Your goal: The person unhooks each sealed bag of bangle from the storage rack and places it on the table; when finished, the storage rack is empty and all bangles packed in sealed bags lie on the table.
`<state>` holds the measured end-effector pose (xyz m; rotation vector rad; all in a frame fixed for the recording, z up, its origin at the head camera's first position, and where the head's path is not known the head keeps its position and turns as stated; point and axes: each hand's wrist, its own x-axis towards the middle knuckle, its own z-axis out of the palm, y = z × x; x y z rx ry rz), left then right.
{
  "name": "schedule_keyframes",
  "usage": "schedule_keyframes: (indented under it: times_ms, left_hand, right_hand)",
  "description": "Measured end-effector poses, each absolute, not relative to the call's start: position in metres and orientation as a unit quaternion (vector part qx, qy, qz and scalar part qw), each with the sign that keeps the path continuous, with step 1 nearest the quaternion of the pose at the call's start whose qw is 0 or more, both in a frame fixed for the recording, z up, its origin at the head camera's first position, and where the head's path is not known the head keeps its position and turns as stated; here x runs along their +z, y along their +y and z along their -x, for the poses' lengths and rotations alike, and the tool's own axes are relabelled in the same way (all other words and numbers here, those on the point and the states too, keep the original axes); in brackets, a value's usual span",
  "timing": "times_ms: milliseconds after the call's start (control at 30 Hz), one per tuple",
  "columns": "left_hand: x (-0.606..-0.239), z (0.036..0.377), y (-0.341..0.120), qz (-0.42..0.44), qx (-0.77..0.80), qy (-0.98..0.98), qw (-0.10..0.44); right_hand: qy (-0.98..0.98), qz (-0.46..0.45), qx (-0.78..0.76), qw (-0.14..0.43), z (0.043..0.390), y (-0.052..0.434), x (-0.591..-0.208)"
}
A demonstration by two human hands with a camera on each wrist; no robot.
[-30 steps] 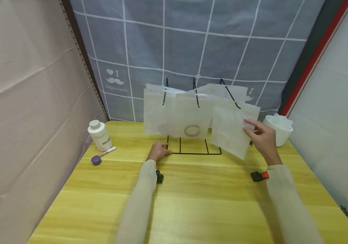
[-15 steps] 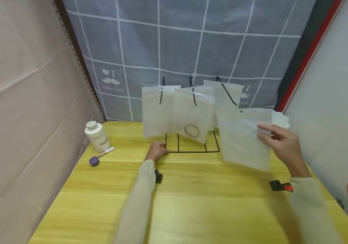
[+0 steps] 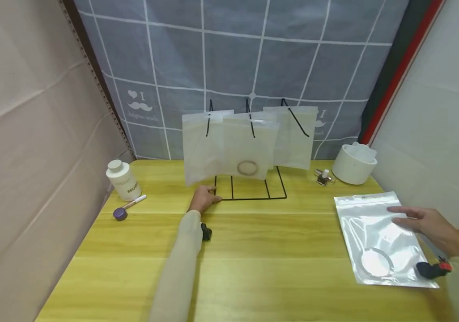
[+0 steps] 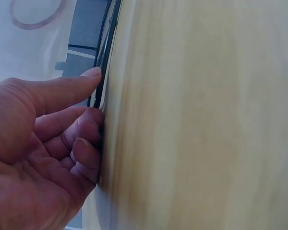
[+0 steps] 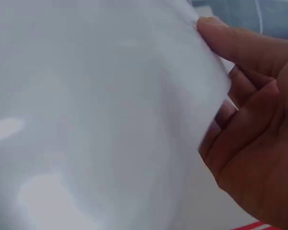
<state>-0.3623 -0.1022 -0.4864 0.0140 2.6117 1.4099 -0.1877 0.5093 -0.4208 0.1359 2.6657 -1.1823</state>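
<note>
On the far left of the table (image 3: 253,277) stand a white bottle (image 3: 122,180) and, just nearer, a pen (image 3: 129,206) with a purple cap; neither is touched.

Your left hand (image 3: 203,199) is at the near left corner of the wire rack (image 3: 249,190). In the left wrist view its fingers (image 4: 81,143) are curled against the rack's base wire with the thumb laid along it, so it looks to be steadying the rack rather than lifting it.

Three frosted bags (image 3: 249,143) hang on the rack's prongs, overlapping one another; the middle one shows a ring (image 3: 247,167) inside. I judge these are the part left to do.

Right of the rack, at the far side, a small vial (image 3: 323,177) lies beside a white cup (image 3: 354,164).

At the near right, one bag (image 3: 382,239) lies flat on the table, off the rack and well apart from it, with a ring shape showing at its near end. That one I judge done, or nearly so.

Your right hand (image 3: 432,226) rests on that bag's right edge. In the right wrist view the thumb lies on top and the fingers (image 5: 240,143) seem to be under the edge, a light pinch; whether you have let go I cannot tell for sure.

So, by my reading: one bag down, three to go.
</note>
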Motion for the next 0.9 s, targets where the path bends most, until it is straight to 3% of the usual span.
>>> schedule_keyframes:
  times_ms: [300, 900]
  left_hand:
    - [-0.485, 0.361, -0.102, -0.008, 0.469, 0.879, 0.084]
    - [-0.483, 0.358, -0.101, -0.005, 0.469, 0.879, 0.087]
  right_hand:
    - [0.953, -0.035, -0.270, 0.129, 0.206, 0.560, -0.460]
    - [0.969, -0.041, -0.232, 0.073, 0.204, 0.554, -0.491]
